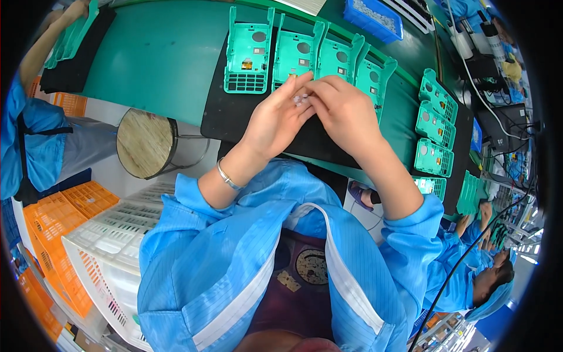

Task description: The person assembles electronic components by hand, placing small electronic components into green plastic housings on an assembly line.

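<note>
My left hand [272, 122] is turned palm up, its fingers partly curled around a few small whitish, translucent pieces [301, 100]. Bent over that palm, my right hand [347, 111] has its thumb and fingertips pinched together at the pieces; whether one is between them is hidden. Just beyond both hands, several green plastic housings [248, 56] stand in a row on a black mat [226, 114]. Each has a round opening, and the leftmost also shows a slotted grille and a small amber patch. My hands partly cover the housings in the middle.
A blue bin [375, 20] of small whitish pieces sits at the back. More green housings [434, 157] line the right side. Co-workers work at far left and lower right. A round stool [145, 144], orange crates [50, 234] and a white basket [111, 234] stand at left.
</note>
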Tool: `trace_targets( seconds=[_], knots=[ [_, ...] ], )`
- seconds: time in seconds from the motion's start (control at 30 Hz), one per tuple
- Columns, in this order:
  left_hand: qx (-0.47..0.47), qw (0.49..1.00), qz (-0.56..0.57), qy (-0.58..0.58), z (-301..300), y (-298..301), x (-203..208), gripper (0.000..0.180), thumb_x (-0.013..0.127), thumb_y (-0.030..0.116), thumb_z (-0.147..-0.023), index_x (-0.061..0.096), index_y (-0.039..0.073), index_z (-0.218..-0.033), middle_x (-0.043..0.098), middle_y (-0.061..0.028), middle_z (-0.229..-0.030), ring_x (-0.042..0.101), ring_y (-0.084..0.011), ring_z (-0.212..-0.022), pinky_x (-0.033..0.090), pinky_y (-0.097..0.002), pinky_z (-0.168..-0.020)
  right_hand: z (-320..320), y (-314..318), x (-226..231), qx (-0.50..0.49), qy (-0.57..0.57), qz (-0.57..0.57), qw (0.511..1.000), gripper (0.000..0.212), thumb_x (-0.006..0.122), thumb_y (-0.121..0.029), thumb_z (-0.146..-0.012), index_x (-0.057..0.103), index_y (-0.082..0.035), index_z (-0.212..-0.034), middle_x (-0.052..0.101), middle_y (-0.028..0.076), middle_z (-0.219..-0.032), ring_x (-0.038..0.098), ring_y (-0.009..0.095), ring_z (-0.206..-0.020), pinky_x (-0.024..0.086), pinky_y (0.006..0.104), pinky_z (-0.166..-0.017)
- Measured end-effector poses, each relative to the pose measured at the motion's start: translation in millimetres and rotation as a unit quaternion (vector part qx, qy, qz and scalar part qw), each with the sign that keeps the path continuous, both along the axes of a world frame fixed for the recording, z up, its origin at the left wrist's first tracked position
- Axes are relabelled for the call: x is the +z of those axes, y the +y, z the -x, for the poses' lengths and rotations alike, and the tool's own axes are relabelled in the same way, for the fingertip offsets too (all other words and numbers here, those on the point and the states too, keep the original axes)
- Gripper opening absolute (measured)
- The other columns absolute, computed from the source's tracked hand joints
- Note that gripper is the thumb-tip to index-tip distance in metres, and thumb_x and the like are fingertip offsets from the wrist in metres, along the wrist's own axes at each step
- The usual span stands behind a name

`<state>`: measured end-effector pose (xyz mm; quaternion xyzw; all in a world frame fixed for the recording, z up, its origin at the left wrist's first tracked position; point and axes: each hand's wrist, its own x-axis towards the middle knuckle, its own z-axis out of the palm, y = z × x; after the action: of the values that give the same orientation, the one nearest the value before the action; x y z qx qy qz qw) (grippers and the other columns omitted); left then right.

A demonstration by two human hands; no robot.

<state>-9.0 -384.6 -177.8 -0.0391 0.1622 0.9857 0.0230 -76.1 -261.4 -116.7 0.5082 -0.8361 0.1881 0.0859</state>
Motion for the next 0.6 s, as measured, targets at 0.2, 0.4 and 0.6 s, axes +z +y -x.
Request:
trace_targets(
  seconds=[0.2,0.4,0.6],
  knots=[
    [0.005,1.0,-0.018,-0.003,0,0,2,0.058,0.043,0.034,-0.094,0.025,-0.005,-0.133,0.041,-0.0191,-0.128,0.046,-0.0189,-0.112,0.035,-0.0342,-0.099,-3,8,-10,-0.033,-0.025,0.021,0.999,0.008,0.06,-0.009,-0.076,0.061,-0.007,-0.084,0.059,0.006,-0.081,0.06,0.025,-0.071,0.05,0.0348,-0.06],
    [0.011,1.0,0.003,-0.022,0,2,3,0.05,0.036,0.031,-0.096,0.032,-0.003,-0.131,0.04,-0.0186,-0.131,0.046,-0.019,-0.111,0.033,-0.0357,-0.101,-7,7,-10,-0.051,-0.052,0.052,0.996,0.009,0.062,-0.01,-0.075,0.062,-0.007,-0.083,0.06,0.007,-0.082,0.06,0.025,-0.07,0.05,0.034,-0.058],
    [0.005,1.0,-0.018,-0.009,0,2,-1,0.055,0.043,0.032,-0.095,0.028,-0.004,-0.133,0.046,-0.0149,-0.124,0.048,-0.0151,-0.103,0.035,-0.0329,-0.098,-7,1,-1,-0.041,-0.053,0.003,0.998,0.01,0.061,-0.01,-0.075,0.062,-0.008,-0.084,0.062,0.005,-0.084,0.061,0.024,-0.072,0.05,0.0344,-0.06]
  ],
)
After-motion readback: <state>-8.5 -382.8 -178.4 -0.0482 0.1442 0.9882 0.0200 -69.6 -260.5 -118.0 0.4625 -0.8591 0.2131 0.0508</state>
